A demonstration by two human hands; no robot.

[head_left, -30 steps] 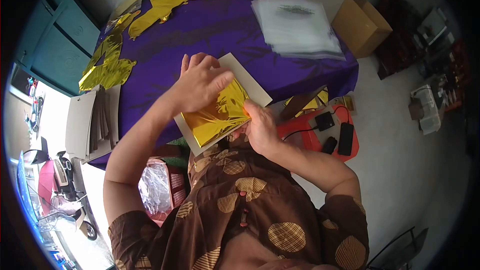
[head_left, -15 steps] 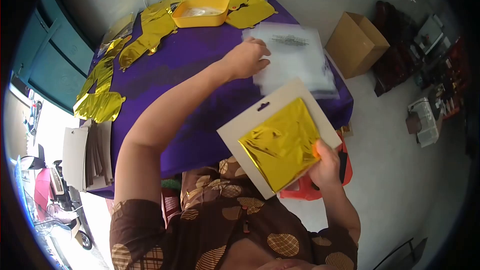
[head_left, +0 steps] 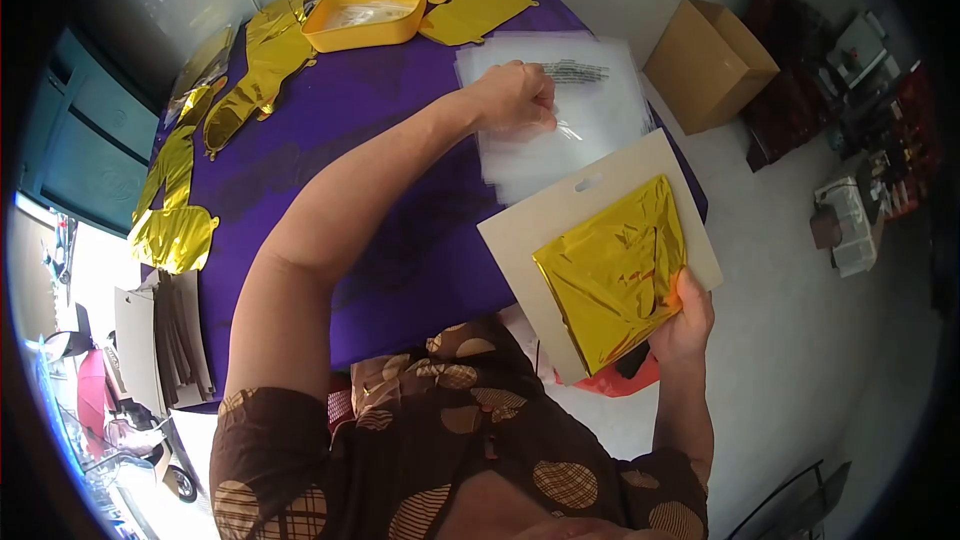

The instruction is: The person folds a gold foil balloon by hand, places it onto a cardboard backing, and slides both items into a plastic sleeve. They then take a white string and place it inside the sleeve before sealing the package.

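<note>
1. Grips backing card (head_left: 525,227) w/ R hand (head_left: 686,325): thumb on top at lower-R edge, fingers closed, partly hidden beneath.
2. Hangs, tilted, in air at table's near-R corner, just nearer torso than clear sleeves (head_left: 570,155); carries folded gold foil (head_left: 610,285) on face.
3. Points slotted edge away from torso, toward sleeves, turned a bit L. Looks nr. square w/ lens warp; can't tell long axis.
4. Reaches L hand (head_left: 515,97) onto sleeves, fingers approx. half curled; can't tell if pinching one.
5. Has purple cloth (head_left: 420,270) on table, gold foil pieces (head_left: 255,65) along far & L sides, card stack (head_left: 180,340) at near-L corner.
6. Shows blue-green cabinet (head_left: 95,155) far L, scooter (head_left: 182,483) in bright light lower L, grey floor (head_left: 780,360) R.
7. Contains clear plastic bits (head_left: 370,14) in yellow tray (head_left: 365,36), far side of table. Stands open-topped beside table: cardboard box (head_left: 690,75), bottom unseen.
</note>
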